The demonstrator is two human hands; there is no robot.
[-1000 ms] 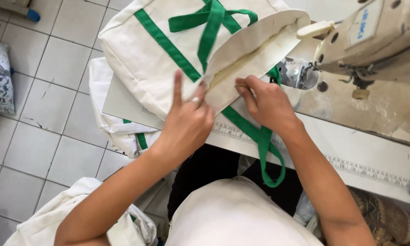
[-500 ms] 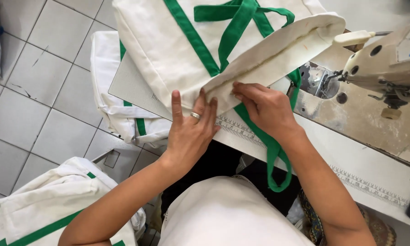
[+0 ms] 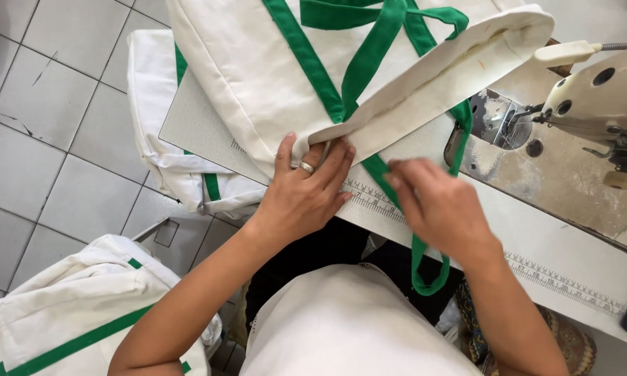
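A cream canvas tote bag [image 3: 258, 69] with green straps [image 3: 369, 63] lies on the sewing table [image 3: 550, 244]. My left hand [image 3: 303, 191], wearing a ring, presses and pinches the folded corner of the bag's top hem at the table's near edge. My right hand [image 3: 439, 205] hovers just right of it with fingers spread, over a green strap loop [image 3: 425, 271] that hangs off the table edge; it looks blurred and grips nothing. The bag's hem runs up right toward the sewing machine [image 3: 599, 97].
A ruler strip [image 3: 571, 278] runs along the table's front edge. Finished cream bags with green trim are piled at the lower left [image 3: 70, 320] and hang beside the table [image 3: 181, 146]. Grey floor tiles [image 3: 42, 139] fill the left side.
The view has shifted closer. My left hand has flattened onto the hem corner, and my right hand has come off the hem and moved down and to the right.
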